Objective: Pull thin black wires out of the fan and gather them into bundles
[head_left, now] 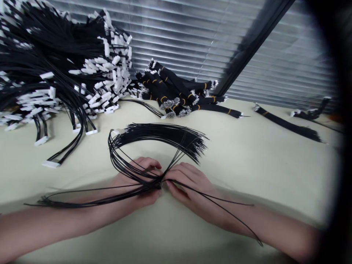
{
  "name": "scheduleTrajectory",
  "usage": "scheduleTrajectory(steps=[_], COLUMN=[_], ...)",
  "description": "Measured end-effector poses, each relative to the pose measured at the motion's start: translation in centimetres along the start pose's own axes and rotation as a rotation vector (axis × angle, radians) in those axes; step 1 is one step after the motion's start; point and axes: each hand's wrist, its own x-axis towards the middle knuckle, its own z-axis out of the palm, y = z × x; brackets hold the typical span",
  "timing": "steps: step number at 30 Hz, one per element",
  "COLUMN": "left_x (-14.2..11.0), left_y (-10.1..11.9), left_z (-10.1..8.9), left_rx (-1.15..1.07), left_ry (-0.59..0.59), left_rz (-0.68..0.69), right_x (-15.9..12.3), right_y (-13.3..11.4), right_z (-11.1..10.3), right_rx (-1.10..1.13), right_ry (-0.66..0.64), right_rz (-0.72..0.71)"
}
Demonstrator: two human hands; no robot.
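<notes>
A bundle of thin black wires (154, 135) lies looped on the pale table (247, 157), its bare ends fanning out at the upper right. The strands cross at a pinch point near the table's front. My left hand (140, 183) is closed around the wires at that crossing. My right hand (187, 185) pinches the same spot from the right, fingertips together on the strands. Loose wire ends trail left over my left forearm and right over my right forearm.
A big heap of black cables with white connectors (55, 69) fills the back left. Tied black wire bundles with yellow bands (178, 93) lie at the back centre. More bundles (286, 124) lie at the right. Window blinds (192, 33) stand behind.
</notes>
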Motion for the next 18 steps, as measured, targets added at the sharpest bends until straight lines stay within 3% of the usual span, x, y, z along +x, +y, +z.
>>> scheduleTrajectory(steps=[9, 13, 18], left_x=[0.2, 0.2, 0.1], left_y=[0.1, 0.0, 0.3], left_z=[-0.1, 0.0, 0.1], left_rx=[0.004, -0.009, -0.082], left_ry=[-0.01, 0.018, 0.009], left_rz=[0.001, 0.009, -0.034], right_x=[0.1, 0.4, 0.7], right_y=[-0.2, 0.0, 0.3], right_z=[0.0, -0.8, -1.5], right_rx=[-0.216, -0.308, -0.284], right_ry=[0.033, -0.03, -0.046], right_rz=[-0.173, -0.32, -0.281])
